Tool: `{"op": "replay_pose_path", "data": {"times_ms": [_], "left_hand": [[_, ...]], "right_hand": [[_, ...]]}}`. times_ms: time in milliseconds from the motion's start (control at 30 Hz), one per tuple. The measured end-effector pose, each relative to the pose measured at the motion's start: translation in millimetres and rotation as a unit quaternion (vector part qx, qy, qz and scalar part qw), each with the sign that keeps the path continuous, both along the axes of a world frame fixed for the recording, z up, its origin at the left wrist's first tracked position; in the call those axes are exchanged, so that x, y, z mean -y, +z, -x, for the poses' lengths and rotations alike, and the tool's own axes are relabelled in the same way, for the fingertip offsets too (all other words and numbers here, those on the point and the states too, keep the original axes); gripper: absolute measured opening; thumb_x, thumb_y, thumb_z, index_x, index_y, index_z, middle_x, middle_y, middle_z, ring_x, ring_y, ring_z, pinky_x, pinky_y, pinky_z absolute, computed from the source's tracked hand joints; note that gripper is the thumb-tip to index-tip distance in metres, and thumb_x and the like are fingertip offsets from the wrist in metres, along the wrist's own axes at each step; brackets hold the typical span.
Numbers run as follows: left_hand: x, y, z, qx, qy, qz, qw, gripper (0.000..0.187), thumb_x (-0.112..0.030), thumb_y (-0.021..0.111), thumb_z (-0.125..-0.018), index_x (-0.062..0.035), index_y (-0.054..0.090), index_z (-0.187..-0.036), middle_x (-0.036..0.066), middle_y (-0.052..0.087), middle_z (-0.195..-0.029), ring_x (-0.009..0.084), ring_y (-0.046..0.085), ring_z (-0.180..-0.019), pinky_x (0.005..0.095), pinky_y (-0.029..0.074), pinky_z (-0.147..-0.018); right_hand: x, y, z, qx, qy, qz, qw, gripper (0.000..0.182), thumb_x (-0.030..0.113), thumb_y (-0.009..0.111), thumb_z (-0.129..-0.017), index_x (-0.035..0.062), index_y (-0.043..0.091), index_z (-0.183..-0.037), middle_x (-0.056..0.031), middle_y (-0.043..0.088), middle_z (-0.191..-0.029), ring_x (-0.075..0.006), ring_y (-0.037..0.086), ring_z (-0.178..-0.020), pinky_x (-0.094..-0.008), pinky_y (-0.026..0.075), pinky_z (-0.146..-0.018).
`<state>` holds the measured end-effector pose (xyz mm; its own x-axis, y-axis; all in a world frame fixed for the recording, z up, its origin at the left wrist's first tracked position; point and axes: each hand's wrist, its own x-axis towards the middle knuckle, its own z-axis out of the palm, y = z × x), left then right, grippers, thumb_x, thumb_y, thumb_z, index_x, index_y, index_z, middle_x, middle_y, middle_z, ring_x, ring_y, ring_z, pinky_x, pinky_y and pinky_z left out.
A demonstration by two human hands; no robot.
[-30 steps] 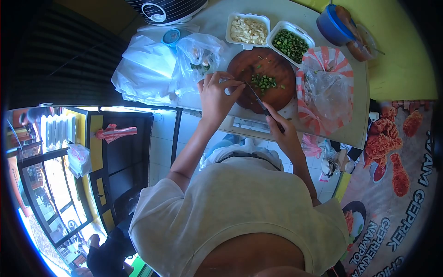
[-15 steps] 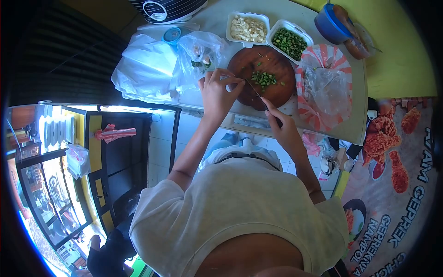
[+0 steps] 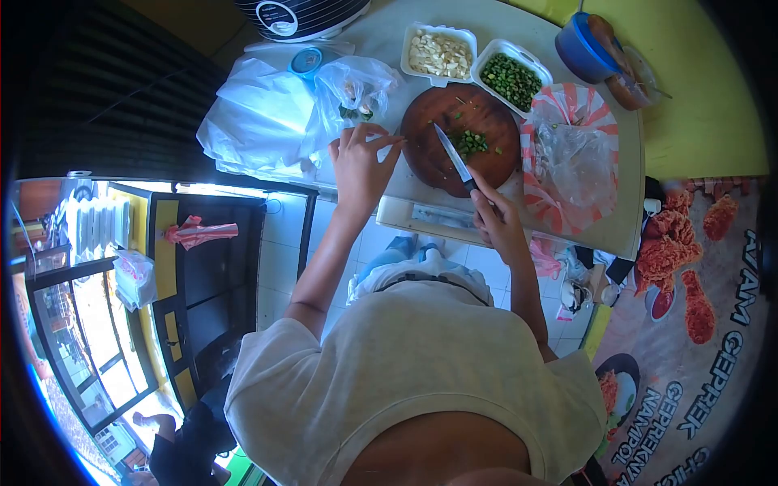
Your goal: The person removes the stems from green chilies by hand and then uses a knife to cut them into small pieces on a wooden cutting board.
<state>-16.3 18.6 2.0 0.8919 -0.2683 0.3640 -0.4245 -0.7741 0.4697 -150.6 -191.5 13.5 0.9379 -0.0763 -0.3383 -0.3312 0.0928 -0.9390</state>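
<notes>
My right hand [image 3: 500, 217] is closed round the dark handle of a kitchen knife [image 3: 455, 155]. Its blade lies over the round wooden chopping board [image 3: 421, 166], tip pointing away and to the left. Beside the blade is a small pile of chopped green pieces [image 3: 472, 144], with a few loose bits scattered around. My left hand [image 3: 362, 166] is just left of the board, thumb and forefinger brought together near its edge; anything between them is too small to make out. A clear plastic bag [image 3: 356, 81] with something green and pale inside lies beyond that hand.
Behind the board stand a foam box of pale chopped pieces [image 3: 440, 55] and another of chopped greens [image 3: 510, 81]. A red-striped plastic bag [image 3: 571, 154] is at the right, a blue tub [image 3: 585, 53] behind it. White plastic bags [image 3: 251, 121] cover the left side.
My left hand has drawn back left, off the board and away from the blade. The knife has turned, its blade now showing flat, and my right hand has shifted slightly down and right.
</notes>
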Motion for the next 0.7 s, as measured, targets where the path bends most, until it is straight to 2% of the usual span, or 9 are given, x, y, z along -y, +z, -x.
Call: {"op": "replay_pose_path", "data": {"times_ms": [100, 167, 333, 400, 500, 633, 700], "left_hand": [[4.0, 4.2, -8.1, 0.008, -0.002, 0.004, 1.000, 0.014, -0.025, 0.074, -0.084, -0.0220, 0.080, -0.097, -0.001, 0.067, -0.102, 0.0224, 0.057, -0.101, 0.0393, 0.037, -0.091], [11.3, 5.6, -17.9, 0.034, -0.052, 0.037, 0.997, 0.016, -0.026, 0.075, -0.084, -0.0231, 0.080, -0.098, 0.000, 0.067, -0.102, 0.0229, 0.058, -0.102, 0.0395, 0.038, -0.091], [47.4, 13.9, -48.0, 0.012, -0.131, 0.033, 0.991, 0.015, -0.033, 0.074, -0.082, -0.0240, 0.080, -0.093, 0.000, 0.067, -0.102, 0.0237, 0.059, -0.103, 0.0409, 0.040, -0.090], [61.3, 15.2, -54.9, 0.011, -0.163, -0.006, 0.987, 0.019, -0.038, 0.074, -0.082, -0.0222, 0.080, -0.090, 0.001, 0.069, -0.102, 0.0238, 0.061, -0.102, 0.0426, 0.041, -0.089], [73.0, 12.0, -65.1, 0.007, -0.186, -0.050, 0.981, 0.019, -0.037, 0.075, -0.080, -0.0206, 0.080, -0.088, 0.001, 0.069, -0.101, 0.0233, 0.061, -0.101, 0.0427, 0.041, -0.089], [61.4, 18.3, -70.4, 0.031, -0.148, -0.065, 0.986, 0.020, -0.036, 0.076, -0.078, -0.0186, 0.080, -0.087, 0.001, 0.068, -0.098, 0.0235, 0.061, -0.099, 0.0431, 0.040, -0.088], [44.6, 25.5, -65.8, 0.057, -0.145, -0.030, 0.987, 0.020, -0.035, 0.078, -0.078, -0.0171, 0.080, -0.087, 0.001, 0.067, -0.097, 0.0236, 0.061, -0.098, 0.0432, 0.040, -0.087]], "right_hand": [[4.7, 3.2, 2.7, 0.007, -0.023, -0.018, 1.000, 0.046, 0.028, 0.053, -0.104, 0.0183, 0.047, -0.148, 0.0071, 0.038, -0.064, 0.0000, 0.031, -0.048, -0.0190, 0.025, -0.042], [9.9, 5.0, 4.2, 0.019, -0.048, -0.006, 0.999, 0.046, 0.028, 0.054, -0.104, 0.0182, 0.047, -0.148, 0.0074, 0.038, -0.063, 0.0003, 0.031, -0.048, -0.0185, 0.025, -0.042], [21.7, 6.9, 9.0, 0.032, -0.137, 0.017, 0.990, 0.046, 0.026, 0.055, -0.103, 0.0165, 0.047, -0.148, 0.0076, 0.038, -0.062, 0.0011, 0.032, -0.047, -0.0171, 0.025, -0.039], [25.3, 5.1, 11.4, 0.040, -0.139, 0.013, 0.989, 0.046, 0.025, 0.055, -0.104, 0.0162, 0.047, -0.148, 0.0076, 0.038, -0.062, 0.0010, 0.032, -0.046, -0.0174, 0.025, -0.039], [26.5, -1.9, 15.6, 0.056, -0.130, 0.008, 0.990, 0.046, 0.025, 0.054, -0.104, 0.0157, 0.047, -0.148, 0.0076, 0.038, -0.060, 0.0008, 0.031, -0.045, -0.0178, 0.024, -0.038], [18.8, -3.5, 19.9, 0.060, -0.088, 0.005, 0.994, 0.046, 0.026, 0.053, -0.104, 0.0152, 0.046, -0.148, 0.0081, 0.037, -0.060, 0.0006, 0.031, -0.045, -0.0184, 0.024, -0.038], [12.8, 1.1, 21.2, 0.052, -0.073, 0.001, 0.996, 0.047, 0.026, 0.053, -0.104, 0.0147, 0.046, -0.149, 0.0084, 0.035, -0.061, -0.0001, 0.030, -0.047, -0.0193, 0.024, -0.041]]}}
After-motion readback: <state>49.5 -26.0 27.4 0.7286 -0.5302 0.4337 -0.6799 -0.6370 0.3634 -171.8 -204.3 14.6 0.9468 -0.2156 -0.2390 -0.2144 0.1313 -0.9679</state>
